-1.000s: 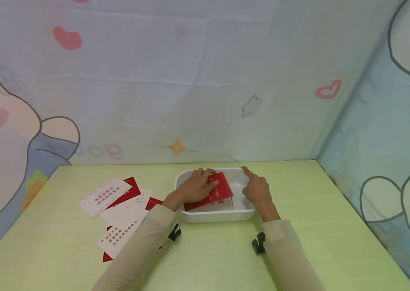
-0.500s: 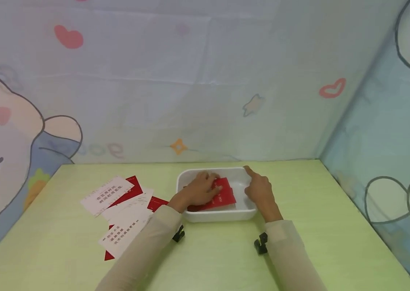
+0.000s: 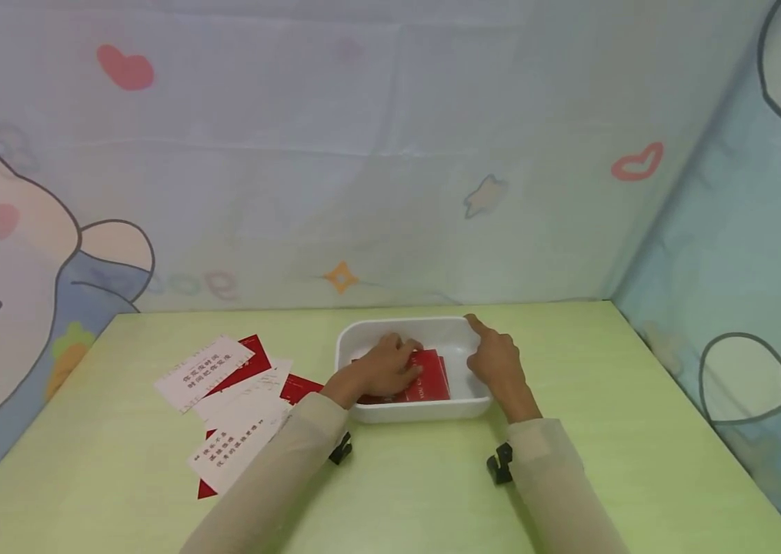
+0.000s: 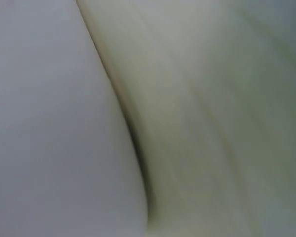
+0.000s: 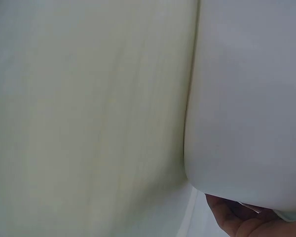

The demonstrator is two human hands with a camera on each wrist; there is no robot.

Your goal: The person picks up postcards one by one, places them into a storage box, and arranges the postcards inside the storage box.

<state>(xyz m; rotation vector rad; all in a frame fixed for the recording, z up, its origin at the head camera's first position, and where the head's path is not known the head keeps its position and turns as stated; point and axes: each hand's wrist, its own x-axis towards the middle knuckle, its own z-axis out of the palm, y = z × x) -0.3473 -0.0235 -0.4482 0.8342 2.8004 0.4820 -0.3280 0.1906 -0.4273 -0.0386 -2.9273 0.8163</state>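
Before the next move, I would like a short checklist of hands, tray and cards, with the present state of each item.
1. White tray upright on the table: ok.
2. Right hand on the tray's right end: ok.
3. Left hand at the red cards inside: ok.
4. Its grip around them: cannot tell, fingers partly hidden.
5. Loose cards neatly stacked: not ok, they overlap at angles.

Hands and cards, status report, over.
Left hand on red cards in white tray; grip unclear. Right hand holds tray's right side. In the way: left sleeve, blocking view of some loose cards left of tray.
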